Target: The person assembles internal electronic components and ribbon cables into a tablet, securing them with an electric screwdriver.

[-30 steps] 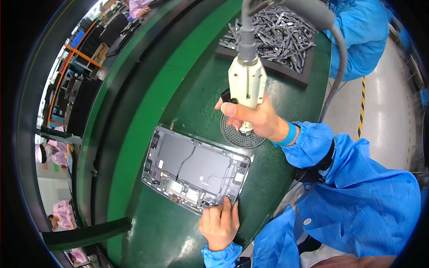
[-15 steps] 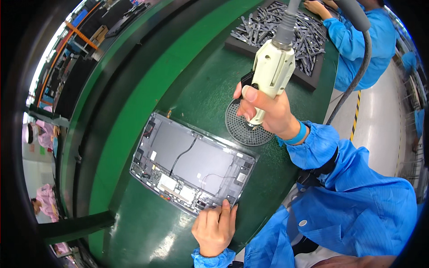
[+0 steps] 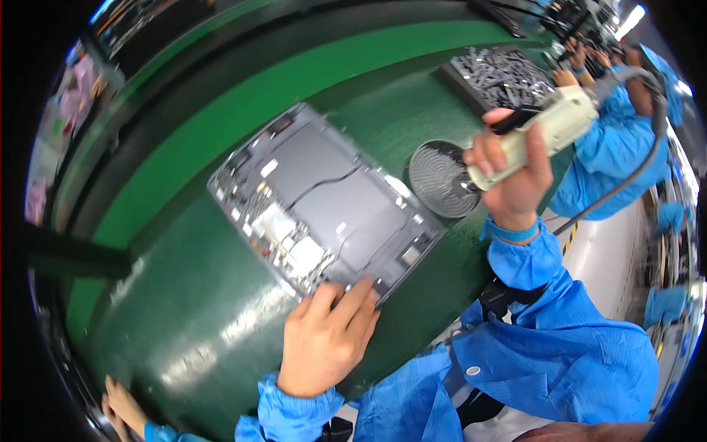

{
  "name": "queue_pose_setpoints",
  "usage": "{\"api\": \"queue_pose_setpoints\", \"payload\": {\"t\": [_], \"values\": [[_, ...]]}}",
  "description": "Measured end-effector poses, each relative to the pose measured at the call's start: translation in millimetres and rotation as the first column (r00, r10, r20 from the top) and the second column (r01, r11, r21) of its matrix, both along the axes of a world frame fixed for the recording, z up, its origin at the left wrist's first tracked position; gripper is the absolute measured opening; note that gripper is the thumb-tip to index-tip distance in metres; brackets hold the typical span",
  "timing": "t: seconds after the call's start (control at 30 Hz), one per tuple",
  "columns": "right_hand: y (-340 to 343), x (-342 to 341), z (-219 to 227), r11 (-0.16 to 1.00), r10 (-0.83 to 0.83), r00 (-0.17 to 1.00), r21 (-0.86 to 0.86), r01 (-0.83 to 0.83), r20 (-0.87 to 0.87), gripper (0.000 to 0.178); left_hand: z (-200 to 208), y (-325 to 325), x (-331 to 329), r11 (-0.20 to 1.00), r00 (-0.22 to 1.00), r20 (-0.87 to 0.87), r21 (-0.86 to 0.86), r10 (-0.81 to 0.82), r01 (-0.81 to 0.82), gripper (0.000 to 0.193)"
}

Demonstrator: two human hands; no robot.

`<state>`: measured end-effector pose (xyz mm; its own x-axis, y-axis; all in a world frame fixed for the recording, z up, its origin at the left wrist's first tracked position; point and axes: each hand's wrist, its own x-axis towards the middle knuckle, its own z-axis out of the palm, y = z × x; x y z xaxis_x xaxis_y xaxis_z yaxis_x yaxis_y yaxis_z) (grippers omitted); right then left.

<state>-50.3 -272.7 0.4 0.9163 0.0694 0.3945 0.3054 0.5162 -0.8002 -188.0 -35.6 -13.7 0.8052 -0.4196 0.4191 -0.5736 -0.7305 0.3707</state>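
We rest our left hand [image 3: 324,342] at the near edge of an opened grey device casing [image 3: 353,214], fingers bent and fingertips touching that edge by its near right part; the thumb is hidden, so we cannot tell whether the hand pinches the casing or only steadies it. The casing lies flat and aslant on the dark green table [image 3: 177,295], its inside facing up. Along its left side we see a circuit board [image 3: 291,239] with pale rectangular covers, and a thin black cable [image 3: 335,180] crosses the smooth grey panel. Our right hand [image 3: 515,188] is wrapped around the cream body of a powered screwdriver [image 3: 563,125], which we hold tilted, its grey cord [image 3: 626,180] looping away on the right and its tip pointing left. That tip overlaps a round, perforated grey disc [image 3: 434,177] just beside the casing, and we cannot tell whether they touch. A blue band [image 3: 515,234] circles our right wrist. Farther off stands a black tray [image 3: 460,87] heaped with small dark parts [image 3: 504,77]. Near it sits a co-worker in blue [image 3: 611,169], and at the lower left another person's hand [image 3: 125,405] reaches onto the table.
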Motion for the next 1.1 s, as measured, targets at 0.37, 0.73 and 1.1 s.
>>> {"api": "queue_pose_setpoints", "payload": {"t": [0.37, 0.73, 1.1], "values": [[68, -64, 9, 0.868, 0.473, 0.879, -0.136, -0.477, -0.064, 0.063, -6, 6, -2, 0.999, 1.000, -0.002, -0.055, 0.001, -0.001, 0.026], [69, -59, 1, 0.883, 0.448, 0.893, -0.139, -0.449, -0.041, 0.061, -8, 7, -2, 1.000, 1.000, -0.001, -0.029, 0.000, 0.000, 0.025], [80, -77, 9, 0.861, 0.376, 0.919, -0.322, -0.393, -0.115, 0.054, -3, 6, -5, 1.000, 0.999, 0.037, -0.017, -0.005, 0.006, 0.007]]}}
